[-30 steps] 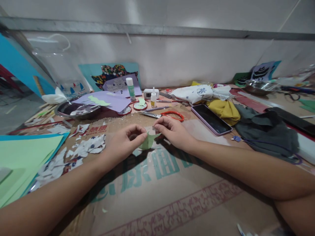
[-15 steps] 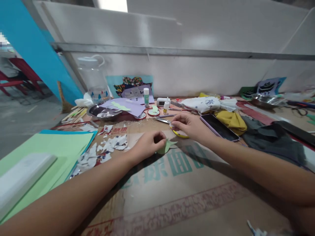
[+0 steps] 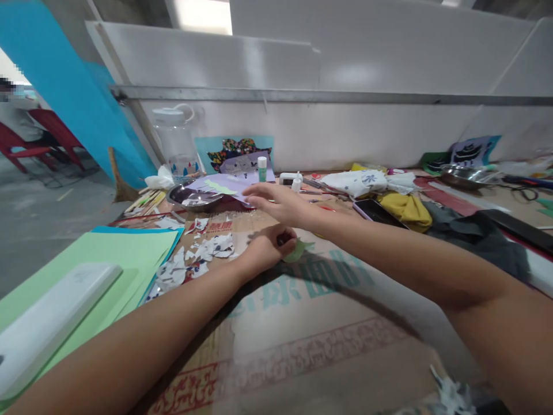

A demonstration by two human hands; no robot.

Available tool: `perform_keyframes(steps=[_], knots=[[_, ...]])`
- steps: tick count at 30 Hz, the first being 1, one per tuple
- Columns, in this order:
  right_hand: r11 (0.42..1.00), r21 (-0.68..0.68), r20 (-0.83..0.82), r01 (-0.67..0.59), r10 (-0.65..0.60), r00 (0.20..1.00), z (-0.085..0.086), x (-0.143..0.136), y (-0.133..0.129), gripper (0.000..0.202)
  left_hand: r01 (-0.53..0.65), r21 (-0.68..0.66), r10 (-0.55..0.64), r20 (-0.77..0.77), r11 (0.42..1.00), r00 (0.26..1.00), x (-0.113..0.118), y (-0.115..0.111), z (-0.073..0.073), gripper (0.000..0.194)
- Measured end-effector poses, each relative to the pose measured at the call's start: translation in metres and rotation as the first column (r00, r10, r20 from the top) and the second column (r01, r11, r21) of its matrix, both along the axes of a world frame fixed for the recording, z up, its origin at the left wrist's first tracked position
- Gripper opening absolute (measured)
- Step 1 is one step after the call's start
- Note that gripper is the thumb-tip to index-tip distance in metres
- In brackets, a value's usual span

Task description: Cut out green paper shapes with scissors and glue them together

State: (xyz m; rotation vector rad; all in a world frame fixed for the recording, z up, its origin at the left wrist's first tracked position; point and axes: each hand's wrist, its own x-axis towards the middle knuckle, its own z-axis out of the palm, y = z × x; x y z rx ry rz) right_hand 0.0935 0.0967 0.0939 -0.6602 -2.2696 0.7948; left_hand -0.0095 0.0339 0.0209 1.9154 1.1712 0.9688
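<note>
My left hand (image 3: 272,246) is closed on a small green paper piece (image 3: 295,251), which pokes out to the right of its fingers, low over the cardboard (image 3: 276,323). Above and beyond it, my right hand (image 3: 276,203) reaches to the left with fingers stretched out and nothing visible in them. Its fingertips are near the right edge of a purple paper sheet (image 3: 207,185), which lies over a metal bowl (image 3: 177,200). Behind my right hand stand a glue stick (image 3: 262,169) and a small white bottle (image 3: 296,183).
Green sheets (image 3: 142,248) bear a white case (image 3: 64,311) at the left. White scraps (image 3: 213,246) lie beside my left forearm. A phone (image 3: 375,212), yellow cloth (image 3: 406,210) and dark cloth (image 3: 462,230) are at the right. A clear jug (image 3: 177,144) stands at the back left.
My right hand has left the scissors and yellow ring, moved left over the table and opened. My left hand still holds the green piece. The view has shifted slightly.
</note>
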Motion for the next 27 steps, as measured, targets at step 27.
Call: perform_keyframes(steps=[27], knots=[[0.891,-0.451,-0.288,0.052,-0.200,0.937,-0.073,0.087,-0.028,0.013,-0.106,-0.375,0.218,0.270,0.921,0.938,0.000,-0.008,0.016,0.035]])
